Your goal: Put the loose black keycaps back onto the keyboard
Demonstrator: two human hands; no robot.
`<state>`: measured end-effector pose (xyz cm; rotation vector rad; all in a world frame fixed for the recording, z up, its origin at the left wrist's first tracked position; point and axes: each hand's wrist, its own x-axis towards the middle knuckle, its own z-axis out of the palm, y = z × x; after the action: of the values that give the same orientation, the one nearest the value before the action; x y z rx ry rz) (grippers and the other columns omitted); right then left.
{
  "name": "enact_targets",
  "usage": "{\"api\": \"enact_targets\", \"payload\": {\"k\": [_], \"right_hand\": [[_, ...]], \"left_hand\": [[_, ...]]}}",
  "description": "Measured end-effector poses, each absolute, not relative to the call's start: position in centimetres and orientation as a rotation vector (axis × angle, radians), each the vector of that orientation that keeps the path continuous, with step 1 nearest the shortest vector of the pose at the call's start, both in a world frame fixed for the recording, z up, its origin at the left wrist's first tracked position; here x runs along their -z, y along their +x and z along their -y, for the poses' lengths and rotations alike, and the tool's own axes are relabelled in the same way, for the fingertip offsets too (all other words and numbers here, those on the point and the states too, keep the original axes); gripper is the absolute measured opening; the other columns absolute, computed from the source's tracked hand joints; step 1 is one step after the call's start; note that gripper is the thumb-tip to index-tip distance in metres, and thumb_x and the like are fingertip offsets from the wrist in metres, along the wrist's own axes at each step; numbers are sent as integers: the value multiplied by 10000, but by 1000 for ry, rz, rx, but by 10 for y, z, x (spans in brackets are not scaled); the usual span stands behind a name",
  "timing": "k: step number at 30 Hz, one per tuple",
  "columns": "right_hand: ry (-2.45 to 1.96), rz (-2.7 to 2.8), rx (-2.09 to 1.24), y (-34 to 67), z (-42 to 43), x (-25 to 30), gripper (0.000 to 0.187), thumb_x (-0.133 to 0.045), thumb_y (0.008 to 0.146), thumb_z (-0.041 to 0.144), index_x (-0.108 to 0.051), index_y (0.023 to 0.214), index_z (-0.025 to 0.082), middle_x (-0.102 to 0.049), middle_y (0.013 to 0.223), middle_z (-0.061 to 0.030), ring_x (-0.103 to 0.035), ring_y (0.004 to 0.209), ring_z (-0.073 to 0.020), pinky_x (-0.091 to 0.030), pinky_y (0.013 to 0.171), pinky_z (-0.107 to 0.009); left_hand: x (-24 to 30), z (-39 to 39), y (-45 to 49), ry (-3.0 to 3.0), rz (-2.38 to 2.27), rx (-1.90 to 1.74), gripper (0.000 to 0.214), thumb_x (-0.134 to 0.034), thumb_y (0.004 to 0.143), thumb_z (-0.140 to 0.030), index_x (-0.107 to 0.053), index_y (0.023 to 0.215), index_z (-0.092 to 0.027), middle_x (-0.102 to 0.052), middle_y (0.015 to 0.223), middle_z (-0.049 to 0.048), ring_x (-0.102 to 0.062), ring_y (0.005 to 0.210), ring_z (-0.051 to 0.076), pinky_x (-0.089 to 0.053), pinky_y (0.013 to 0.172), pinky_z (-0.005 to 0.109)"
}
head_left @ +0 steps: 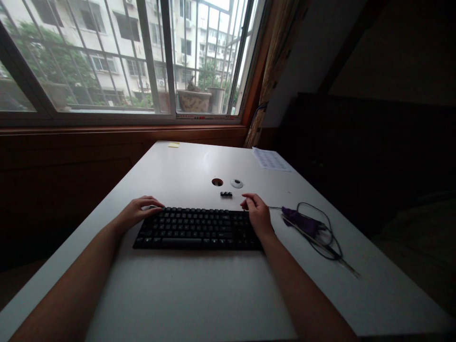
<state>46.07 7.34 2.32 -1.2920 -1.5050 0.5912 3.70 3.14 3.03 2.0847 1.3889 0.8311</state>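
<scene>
A black keyboard [192, 229] lies flat on the white table, its long side facing me. At its far left corner is my left hand [138, 212], closed with thumb and fingertips against the keyboard's edge. My right hand [259, 214] is over the keyboard's right end, fingers bent in toward the thumb at the far edge. Whatever those fingers may hold is too small or hidden to make out. Just behind the keyboard sits a short row of small black keycaps [226, 194], left of my right fingertips.
To the right lie a dark purple pouch [302, 222], a looped black cable [341, 244] and a thin stick [351, 270]. The white table [192, 294] has a cable hole [217, 182] with a round cover [237, 183] beside it. Papers [272, 159] and a yellow note [174, 145] lie far back.
</scene>
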Motion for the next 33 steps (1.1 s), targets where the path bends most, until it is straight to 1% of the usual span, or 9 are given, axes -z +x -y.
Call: {"api": "enact_targets", "payload": {"k": [4,10,15,19,22,25,28,33], "right_hand": [[-1291,1410,-562,465,-68,-28,321,-426,915,379,-651,1042,189,-673,761,-38,-636,688,-187,-503,675,-303],[-1336,1461,-398,479,-64,-36,327,-413,929,364,-661,1055,193,-685,770,-41,-633,708,-193,-489,700,-307],[-1374,1433,-305,496,-72,-32,319,-408,940,350,-658,1061,194,-683,784,-38,-628,705,-192,-482,701,-312],[-1410,1442,-282,504,-78,-27,307,-453,929,371,-659,1073,195,-694,827,-49,-639,754,-207,-488,733,-332],[-1391,1524,-261,504,-80,-24,274,-515,904,369,-675,1042,195,-695,854,-56,-637,775,-210,-498,773,-348],[-1315,1657,-221,499,-81,-23,239,-558,883,325,-679,1037,189,-681,896,-65,-621,781,-203,-511,792,-349],[-1232,1799,-177,491,-84,-24,212,-572,875,267,-666,1050,192,-674,917,-64,-612,836,-210,-511,825,-358],[-1154,2008,-135,472,-97,-29,127,-610,857,192,-662,973,205,-685,896,-49,-592,854,-221,-496,825,-374]], "left_hand": [[-28,-33,35,2072,-1392,-824,342,-623,868,-537,-780,980,-255,-727,1015,74,-651,978,266,-508,905,409],[-24,-35,32,2081,-1399,-837,328,-623,872,-531,-781,974,-262,-728,1018,65,-658,971,256,-511,890,391],[-25,-35,32,2084,-1376,-840,280,-640,878,-488,-785,961,-264,-726,1014,58,-665,960,245,-510,872,362],[-26,-36,32,2081,-1350,-824,266,-639,886,-474,-783,969,-266,-722,1012,58,-664,964,243,-506,867,358],[-26,-37,31,2057,-1348,-813,274,-643,880,-482,-785,967,-265,-722,1009,60,-665,957,245,-512,854,357],[-26,-38,31,2027,-1342,-812,284,-647,873,-490,-786,958,-258,-721,1007,64,-662,961,250,-515,858,362],[-27,-39,31,1998,-1342,-795,292,-658,861,-499,-784,954,-252,-719,1012,64,-659,977,256,-512,878,372],[-25,-43,28,1957,-1317,-765,310,-660,853,-516,-775,958,-249,-715,1026,62,-653,999,262,-507,902,393]]}}
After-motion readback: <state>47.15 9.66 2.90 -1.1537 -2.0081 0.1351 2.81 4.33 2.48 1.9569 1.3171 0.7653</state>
